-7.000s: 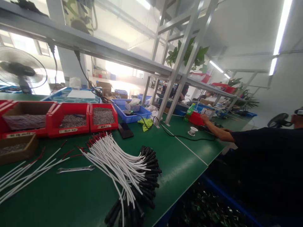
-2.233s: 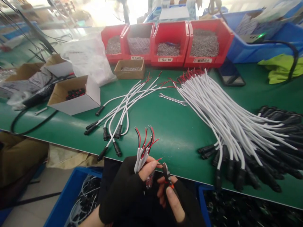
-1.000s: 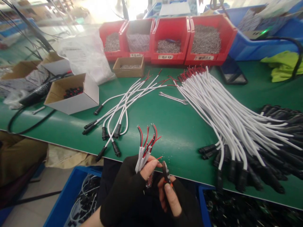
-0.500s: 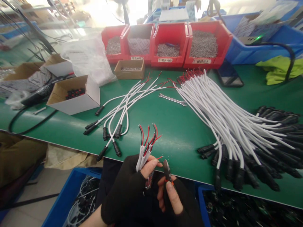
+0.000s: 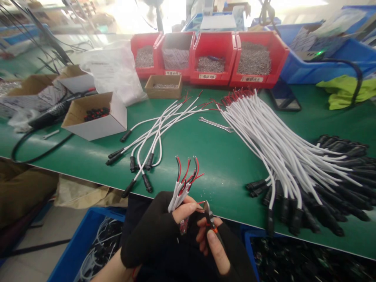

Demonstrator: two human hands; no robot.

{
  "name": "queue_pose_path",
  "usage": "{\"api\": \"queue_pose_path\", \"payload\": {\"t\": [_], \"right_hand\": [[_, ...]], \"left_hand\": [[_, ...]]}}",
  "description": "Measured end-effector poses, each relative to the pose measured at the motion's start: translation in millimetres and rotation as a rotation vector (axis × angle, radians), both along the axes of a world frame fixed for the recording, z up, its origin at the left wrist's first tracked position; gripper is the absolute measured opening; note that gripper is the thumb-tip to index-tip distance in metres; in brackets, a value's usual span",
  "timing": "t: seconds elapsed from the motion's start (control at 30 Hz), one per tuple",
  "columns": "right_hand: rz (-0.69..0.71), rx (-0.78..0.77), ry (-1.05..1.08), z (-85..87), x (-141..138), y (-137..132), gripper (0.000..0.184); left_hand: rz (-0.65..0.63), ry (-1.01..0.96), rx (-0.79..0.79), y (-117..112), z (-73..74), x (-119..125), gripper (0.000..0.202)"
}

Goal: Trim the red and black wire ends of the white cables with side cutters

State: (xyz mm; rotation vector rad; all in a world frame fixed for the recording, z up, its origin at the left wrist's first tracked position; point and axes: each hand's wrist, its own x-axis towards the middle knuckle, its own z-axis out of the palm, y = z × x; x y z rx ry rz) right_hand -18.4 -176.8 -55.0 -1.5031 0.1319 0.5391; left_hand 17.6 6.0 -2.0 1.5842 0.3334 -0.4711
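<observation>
In a black fingerless glove, my left hand [image 5: 173, 219] is closed round a bundle of white cables [image 5: 177, 194], whose split red and black wire ends [image 5: 188, 172] stick up. Its thumb and forefinger pinch a wire end [image 5: 200, 203] that points right. My right hand [image 5: 216, 243], gloved the same way, is wrapped round wire cutters [image 5: 209, 215] with orange on the handles. The cutter jaws are up against the tip of the pinched wire; whether they have closed on it I cannot tell. Tiny pale bits [image 5: 205, 192] lie on the table just beyond.
White cables [image 5: 155, 135] with black connectors lie loosely at centre left, and a large pile [image 5: 273, 137] covers the right. A wrench [image 5: 216, 124] lies between them. Red bins [image 5: 216, 76] of small metal parts stand behind. A blue crate [image 5: 75, 239] sits below the table edge [image 5: 73, 178].
My left hand has brought the pinched wire end to the cutter jaws, where before there was a small gap. The camera view has shifted slightly.
</observation>
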Motion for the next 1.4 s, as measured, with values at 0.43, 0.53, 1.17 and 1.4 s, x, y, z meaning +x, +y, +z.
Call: {"api": "queue_pose_path", "payload": {"t": [0.43,0.53,1.17,1.4], "right_hand": [[0.033,-0.028,-0.009,0.9,2.7,-1.1,0.039],[-0.002,-0.03,0.017,1.7,1.6,2.3,0.042],[-0.006,-0.068,-0.021,-0.8,0.8,1.8,0.039],[-0.026,-0.035,0.004,-4.5,-1.5,2.0,0.043]], "left_hand": [[-0.026,0.005,0.044,0.2,5.8,4.2,0.033],[-0.022,0.006,0.049,1.4,3.9,3.0,0.033],[-0.043,0.012,0.066,1.3,6.2,2.8,0.036],[-0.036,0.02,0.081,-0.2,5.8,4.8,0.034]]}}
